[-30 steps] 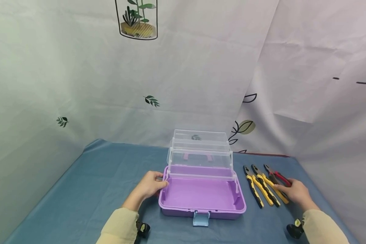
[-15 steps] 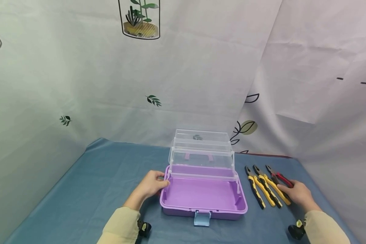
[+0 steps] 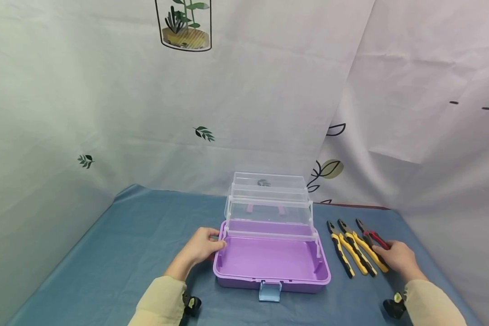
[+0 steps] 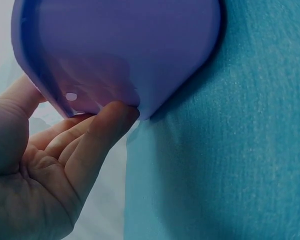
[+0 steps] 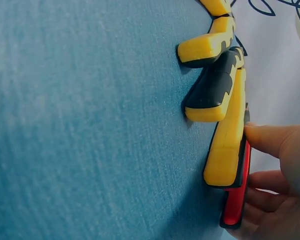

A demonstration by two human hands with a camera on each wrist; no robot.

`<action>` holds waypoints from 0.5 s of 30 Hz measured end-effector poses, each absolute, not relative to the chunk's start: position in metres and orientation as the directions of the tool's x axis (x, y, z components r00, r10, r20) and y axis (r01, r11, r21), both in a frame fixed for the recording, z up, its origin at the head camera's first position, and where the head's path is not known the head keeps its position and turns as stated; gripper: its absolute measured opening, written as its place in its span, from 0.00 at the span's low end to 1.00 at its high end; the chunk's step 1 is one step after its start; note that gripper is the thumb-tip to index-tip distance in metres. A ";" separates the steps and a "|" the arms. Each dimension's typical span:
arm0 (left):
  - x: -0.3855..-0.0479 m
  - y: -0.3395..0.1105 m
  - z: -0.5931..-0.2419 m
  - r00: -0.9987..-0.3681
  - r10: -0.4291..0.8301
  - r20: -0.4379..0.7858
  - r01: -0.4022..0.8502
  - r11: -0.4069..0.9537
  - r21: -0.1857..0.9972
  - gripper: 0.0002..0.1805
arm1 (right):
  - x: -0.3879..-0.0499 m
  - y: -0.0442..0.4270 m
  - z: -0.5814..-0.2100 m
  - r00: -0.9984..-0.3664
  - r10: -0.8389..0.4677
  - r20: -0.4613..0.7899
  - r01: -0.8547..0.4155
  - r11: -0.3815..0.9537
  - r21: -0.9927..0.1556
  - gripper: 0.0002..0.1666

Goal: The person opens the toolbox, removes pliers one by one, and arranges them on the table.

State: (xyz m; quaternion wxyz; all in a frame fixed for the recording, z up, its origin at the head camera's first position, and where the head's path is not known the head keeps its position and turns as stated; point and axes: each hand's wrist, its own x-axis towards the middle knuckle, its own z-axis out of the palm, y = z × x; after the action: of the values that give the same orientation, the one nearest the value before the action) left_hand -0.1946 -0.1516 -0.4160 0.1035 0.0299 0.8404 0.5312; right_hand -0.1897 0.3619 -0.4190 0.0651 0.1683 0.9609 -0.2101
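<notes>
A purple plastic toolbox (image 3: 270,260) stands on the blue cloth, its clear lid and trays (image 3: 269,197) raised at the back. My left hand (image 3: 199,249) pinches its left wall, thumb over the rim and fingers outside; the left wrist view shows these fingers against the wall's outside (image 4: 115,45). To the right of the box, my right hand (image 3: 401,260) grips the handles of red-and-black pliers (image 3: 380,240), which lie on the cloth. Two yellow-and-black pliers, one nearer the box (image 3: 341,251) and one beside the red pair (image 3: 360,249), lie alongside.
A light blue latch (image 3: 270,292) hangs from the box's front edge. The blue cloth (image 3: 138,244) extends left of the box. A pale printed curtain (image 3: 248,90) surrounds the table at the back and sides.
The view has shifted very slightly. Both hands, the toolbox and the pliers keep their places relative to each other.
</notes>
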 end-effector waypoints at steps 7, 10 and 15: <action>-0.195 -0.153 -0.417 -0.975 0.168 -0.147 -0.065 0.415 0.907 0.26 | -0.187 0.359 -0.418 -0.943 0.279 -0.183 0.330 0.859 -0.392 0.36; -0.196 -0.155 -0.416 -0.973 0.180 -0.144 -0.063 0.394 0.917 0.26 | -0.188 0.357 -0.416 -0.943 0.276 -0.188 0.330 0.855 -0.400 0.35; -0.197 -0.158 -0.414 -0.961 0.243 -0.130 -0.031 0.375 0.926 0.25 | -0.188 0.354 -0.412 -0.946 0.271 -0.176 0.320 0.857 -0.403 0.35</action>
State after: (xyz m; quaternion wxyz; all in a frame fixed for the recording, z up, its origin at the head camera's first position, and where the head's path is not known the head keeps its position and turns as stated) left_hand -0.1975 -0.1581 -0.4143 0.1232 0.0646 0.8200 0.5552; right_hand -0.1880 0.3541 -0.4121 0.0568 0.1536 0.9620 -0.2186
